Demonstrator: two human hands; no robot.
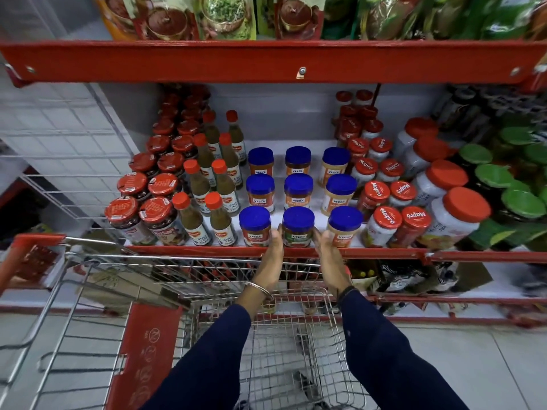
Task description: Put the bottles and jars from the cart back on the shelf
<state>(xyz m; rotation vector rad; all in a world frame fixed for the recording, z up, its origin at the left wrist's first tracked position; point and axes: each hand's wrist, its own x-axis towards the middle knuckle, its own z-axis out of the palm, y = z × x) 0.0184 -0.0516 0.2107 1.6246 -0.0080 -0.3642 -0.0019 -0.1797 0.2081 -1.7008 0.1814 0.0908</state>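
Observation:
A blue-lidded jar (pixel 298 227) stands at the front edge of the red shelf (pixel 207 250), in the middle of the front row. My left hand (pixel 272 255) presses its left side and my right hand (pixel 328 253) its right side, so both hold it. Two more blue-lidded jars (pixel 255 226) (pixel 344 226) flank it, with two further rows of the same jars behind. The wire cart (pixel 189 294) stands below, between me and the shelf; its basket shows bare wire where visible.
Left of the blue jars stand sauce bottles with red caps (pixel 220 214) and dark jars with red lids (pixel 155 214). To the right are red-lidded Mapro jars (pixel 387 220), large white jars (pixel 461 208) and green-lidded jars (pixel 522 204). An upper shelf edge (pixel 266 60) overhangs.

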